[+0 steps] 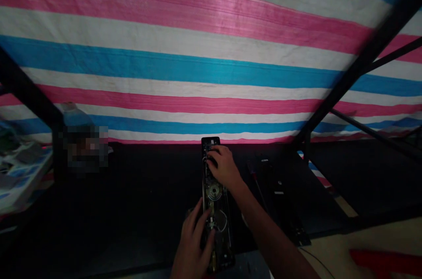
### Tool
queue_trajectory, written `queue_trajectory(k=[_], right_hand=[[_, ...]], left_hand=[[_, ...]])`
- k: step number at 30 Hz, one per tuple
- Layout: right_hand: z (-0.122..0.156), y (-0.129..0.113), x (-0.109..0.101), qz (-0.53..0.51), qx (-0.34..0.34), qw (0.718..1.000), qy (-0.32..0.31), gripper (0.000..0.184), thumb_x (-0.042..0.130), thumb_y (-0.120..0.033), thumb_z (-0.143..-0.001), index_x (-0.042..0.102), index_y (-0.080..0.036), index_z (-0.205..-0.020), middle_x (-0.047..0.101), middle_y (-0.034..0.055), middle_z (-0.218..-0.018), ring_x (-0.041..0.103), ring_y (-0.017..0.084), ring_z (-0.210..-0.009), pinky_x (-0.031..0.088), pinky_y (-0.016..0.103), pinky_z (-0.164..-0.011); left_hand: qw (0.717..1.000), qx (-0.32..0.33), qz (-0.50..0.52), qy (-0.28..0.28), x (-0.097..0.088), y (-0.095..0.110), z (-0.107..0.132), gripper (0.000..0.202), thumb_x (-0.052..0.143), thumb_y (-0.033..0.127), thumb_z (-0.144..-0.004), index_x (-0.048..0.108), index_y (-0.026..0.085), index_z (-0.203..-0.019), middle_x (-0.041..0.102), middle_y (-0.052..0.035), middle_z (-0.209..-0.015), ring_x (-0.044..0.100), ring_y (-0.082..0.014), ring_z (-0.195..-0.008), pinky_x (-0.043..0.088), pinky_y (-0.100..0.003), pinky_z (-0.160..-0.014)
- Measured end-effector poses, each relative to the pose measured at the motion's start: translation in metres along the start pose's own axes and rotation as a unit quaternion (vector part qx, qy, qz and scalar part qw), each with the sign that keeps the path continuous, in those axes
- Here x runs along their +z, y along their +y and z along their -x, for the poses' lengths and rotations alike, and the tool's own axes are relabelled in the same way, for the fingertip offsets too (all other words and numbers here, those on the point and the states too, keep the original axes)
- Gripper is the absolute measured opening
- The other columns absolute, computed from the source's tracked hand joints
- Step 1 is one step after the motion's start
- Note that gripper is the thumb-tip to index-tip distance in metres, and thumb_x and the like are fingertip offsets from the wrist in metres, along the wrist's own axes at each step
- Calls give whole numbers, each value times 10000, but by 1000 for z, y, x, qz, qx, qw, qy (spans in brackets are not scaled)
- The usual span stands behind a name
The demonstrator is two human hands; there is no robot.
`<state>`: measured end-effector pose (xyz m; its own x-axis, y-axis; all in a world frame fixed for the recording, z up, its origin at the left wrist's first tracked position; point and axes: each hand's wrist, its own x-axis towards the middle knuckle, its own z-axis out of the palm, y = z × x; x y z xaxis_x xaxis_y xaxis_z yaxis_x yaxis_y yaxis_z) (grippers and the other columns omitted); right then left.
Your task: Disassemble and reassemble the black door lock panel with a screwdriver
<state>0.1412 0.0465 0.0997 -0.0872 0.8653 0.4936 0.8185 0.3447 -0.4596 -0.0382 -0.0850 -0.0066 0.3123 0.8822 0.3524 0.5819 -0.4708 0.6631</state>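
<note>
A long, narrow black housing, which looks like an opened electronic door lock, lies lengthwise in front of me. Its inside shows dark electronics, a round metal mechanism near the middle and a looped white wire lower down. My left hand grips the lower left part of the housing, thumb and fingers about the metal parts there. Over the upper end, my right hand has its thumb and fingers bent together at the electronics. Whatever small part those fingers hold is hidden.
The housing rests on a black tabletop. Right of it lie a screwdriver and dark parts with pale labels. A blurred bag-like object stands at left, near a cluttered white surface. Black frame bars slant before a striped sheet.
</note>
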Motion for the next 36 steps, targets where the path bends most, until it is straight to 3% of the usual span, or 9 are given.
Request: queue_trajectory(k=[2,5,12,17,20,23,26,31,36], right_hand=[[-20,-1,11,45,-19,997,-55,127,671,-176,-876,721,-207,-989,643,90,-1234,522,275,-1200,403,456,-1015],[-27,-1,20,54,-29,996,-66,92,659,-127,-869,714,-200,-877,673,65,-1157,538,257,-1142,401,429,-978],[-11,-16,20,-41,-28,996,71,137,582,-149,-951,700,-206,-910,676,56,-1027,557,213,-1041,417,363,-956],[-8,-31,30,-65,-68,995,-37,144,595,-135,-940,662,-200,-1050,712,47,-999,628,201,-983,445,346,-939],[-2,-32,30,-75,-83,990,-81,209,569,-83,-929,640,-190,-1094,726,66,-1094,644,194,-1069,450,336,-978],[9,-26,22,-68,-66,995,-28,199,527,-87,-948,659,-189,-1056,704,89,-1168,585,203,-1216,404,374,-1075],[24,-20,13,-19,11,1000,0,129,586,-140,-920,686,-190,-985,638,125,-1296,499,263,-1318,386,459,-1104],[41,-14,8,27,18,996,-77,92,662,-170,-858,711,-171,-936,414,149,-1564,239,334,-1504,303,522,-1164],[37,-16,11,24,53,994,-92,94,655,-142,-845,738,-179,-869,438,125,-1562,273,327,-1492,297,507,-1150]], left_hand=[[1000,1,2,-7,1,-4,1,464,503,277,-984,493,263,-1448,466,-128,-1555,471,-328,-1407,465,-598,-1094],[1000,18,10,-14,1,-11,1,501,476,257,-998,419,246,-1495,448,-139,-1571,455,-317,-1424,464,-578,-1104],[999,-21,38,-22,2,-10,4,591,425,257,-1017,264,241,-1585,439,-120,-1583,434,-300,-1444,448,-547,-1130],[998,-31,33,-34,4,-12,2,551,415,277,-1018,338,243,-1562,462,-120,-1569,466,-309,-1420,455,-575,-1116],[999,-5,-3,-50,4,-13,3,497,387,223,-1021,438,301,-1509,398,-84,-1612,436,-309,-1443,419,-612,-1129],[998,0,-27,-52,3,-12,4,496,377,197,-1022,454,309,-1499,376,-83,-1623,434,-306,-1445,433,-608,-1118],[998,1,-27,-51,1,-10,3,489,411,222,-1020,449,291,-1503,380,-101,-1619,445,-308,-1438,449,-598,-1108],[999,-9,-5,-40,2,-7,1,487,425,237,-1019,446,284,-1504,401,-96,-1609,449,-304,-1435,436,-599,-1118],[998,-9,25,-57,0,-7,-1,493,417,228,-1020,438,277,-1510,414,-83,-1602,458,-286,-1431,440,-559,-1132]])
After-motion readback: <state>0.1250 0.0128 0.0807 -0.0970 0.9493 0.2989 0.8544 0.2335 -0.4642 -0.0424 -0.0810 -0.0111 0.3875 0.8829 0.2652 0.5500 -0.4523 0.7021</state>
